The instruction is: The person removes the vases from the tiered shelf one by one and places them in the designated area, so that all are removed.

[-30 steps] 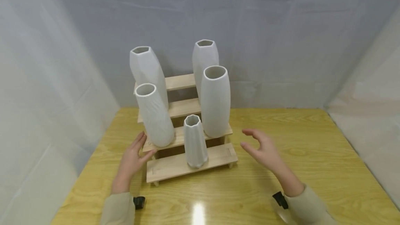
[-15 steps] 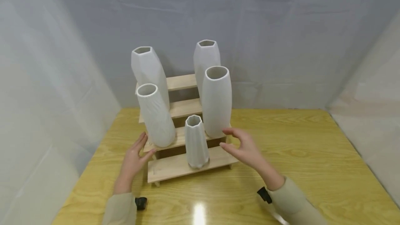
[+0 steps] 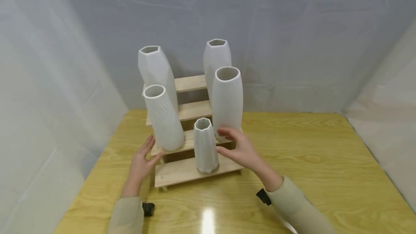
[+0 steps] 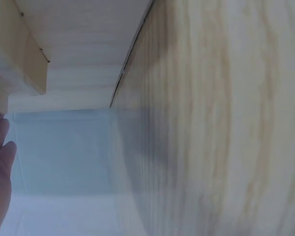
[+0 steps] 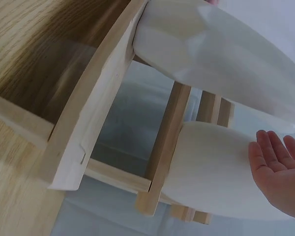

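Observation:
A white fluted vase (image 3: pixel 205 149), the smallest, stands upright on the lowest step of a pale wooden tiered stand (image 3: pixel 175 173). My right hand (image 3: pixel 242 151) is just right of this vase, thumb tip close to its side and fingers apart from the thumb. In the right wrist view, its fingers (image 5: pixel 273 155) overlap the tall round-mouthed vase (image 5: pixel 211 162) behind. At the stand's left side, my left hand (image 3: pixel 141 163) touches the edge of the second step with nearly straight fingers, thumb spread. The left wrist view catches fingertips (image 4: pixel 0 135) beside the stand's wood (image 4: pixel 24 49).
On the second step are a leaning textured vase (image 3: pixel 165 125) at left and the tall round-mouthed vase at right. Behind them rise two faceted vases, one left (image 3: pixel 157 66), one right (image 3: pixel 217 59). The wooden table (image 3: pixel 308 161) meets grey cloth (image 3: pixel 286 46) at its back.
My right hand has moved left from the table at the stand's right, passing in front of the tall vase to the small fluted vase. The left hand keeps its place at the stand.

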The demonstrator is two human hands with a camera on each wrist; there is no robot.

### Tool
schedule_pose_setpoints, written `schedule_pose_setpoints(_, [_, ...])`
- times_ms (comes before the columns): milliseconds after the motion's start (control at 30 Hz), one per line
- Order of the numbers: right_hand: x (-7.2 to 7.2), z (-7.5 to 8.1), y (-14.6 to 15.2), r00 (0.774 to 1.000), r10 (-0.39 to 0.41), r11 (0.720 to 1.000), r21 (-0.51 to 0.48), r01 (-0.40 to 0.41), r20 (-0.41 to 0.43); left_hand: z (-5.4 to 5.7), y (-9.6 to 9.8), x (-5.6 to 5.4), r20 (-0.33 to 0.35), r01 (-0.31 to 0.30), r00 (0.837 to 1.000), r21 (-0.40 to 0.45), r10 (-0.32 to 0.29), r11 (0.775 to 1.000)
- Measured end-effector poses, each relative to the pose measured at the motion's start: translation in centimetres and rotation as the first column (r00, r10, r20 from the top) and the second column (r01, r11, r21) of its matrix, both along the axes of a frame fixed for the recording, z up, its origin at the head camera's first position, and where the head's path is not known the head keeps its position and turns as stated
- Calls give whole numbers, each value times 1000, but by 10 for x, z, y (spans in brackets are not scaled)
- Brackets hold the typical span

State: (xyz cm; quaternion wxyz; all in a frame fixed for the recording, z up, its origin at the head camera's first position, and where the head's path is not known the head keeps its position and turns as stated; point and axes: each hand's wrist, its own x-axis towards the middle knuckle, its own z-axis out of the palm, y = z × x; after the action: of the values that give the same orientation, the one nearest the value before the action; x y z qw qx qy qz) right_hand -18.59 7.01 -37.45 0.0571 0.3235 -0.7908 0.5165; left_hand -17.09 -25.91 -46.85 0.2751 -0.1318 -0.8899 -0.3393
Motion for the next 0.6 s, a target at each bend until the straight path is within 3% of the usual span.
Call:
schedule_pose_setpoints(133, [-2, 1, -5, 999, 31, 999, -21, -31, 9, 4, 0, 1, 53, -9, 999, -8, 10, 1000])
schedule_pose_setpoints(267, [-3, 2, -11, 998, 61, 997, -39, -60, 26, 7, -1, 1, 77, -6, 997, -73, 12, 997])
schedule_pose_setpoints(400, [-2, 2, -15, 996, 77, 996, -39, -75, 48, 8, -1, 2, 12, 20, 1000, -163, -19, 986])
schedule_pose_setpoints(600, [3, 10, -21, 991, 87, 995, -65, -81, 102, 9, 2, 4, -62, 35, 997, -197, -48, 980])
